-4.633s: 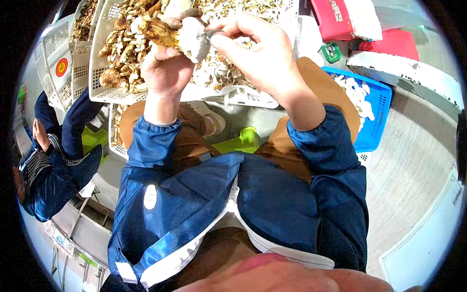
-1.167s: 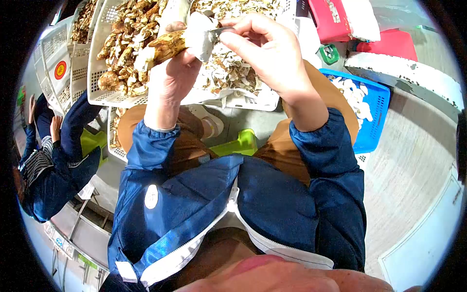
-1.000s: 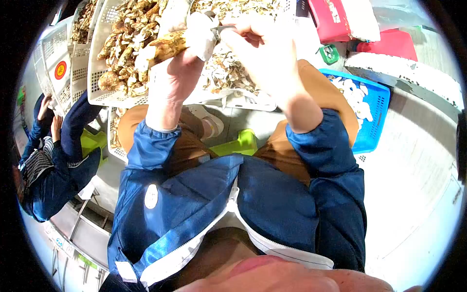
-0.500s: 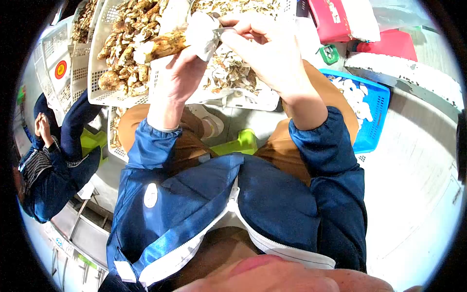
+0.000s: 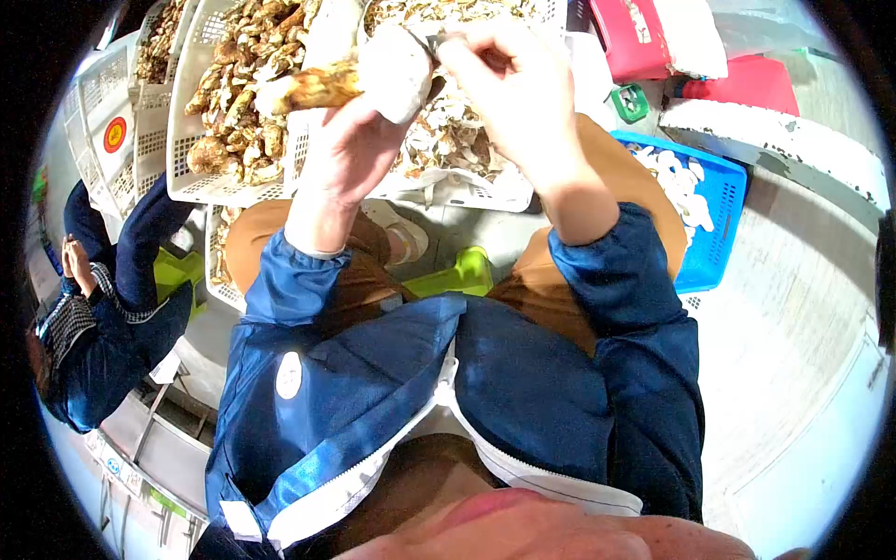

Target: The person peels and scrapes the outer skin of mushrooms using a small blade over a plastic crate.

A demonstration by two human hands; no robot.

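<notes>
My left hand (image 5: 350, 149) is closed around a large mushroom (image 5: 396, 75), whose pale, peeled-looking cap faces up. A brown-streaked stem (image 5: 322, 87) sticks out to the left from beside the cap; whether it belongs to the same mushroom I cannot tell. At the cap's right edge, my right hand (image 5: 513, 84) pinches a small knife (image 5: 435, 43), with only a short bit of its blade showing. Both hands are above a white crate (image 5: 495, 191) of thin mushroom peelings (image 5: 453, 135).
On the left, a white basket (image 5: 182, 159) holds whole brown mushrooms (image 5: 243, 121). A blue basket (image 5: 723, 224) with white pieces (image 5: 686, 191) stands right of my knee. Further right are red objects (image 5: 630, 37) and a green item (image 5: 630, 103). Another person (image 5: 121, 308) sits at far left.
The mushroom cap has turned, now showing a broader white face. My right hand has shifted slightly at its edge, and less of the blade shows.
</notes>
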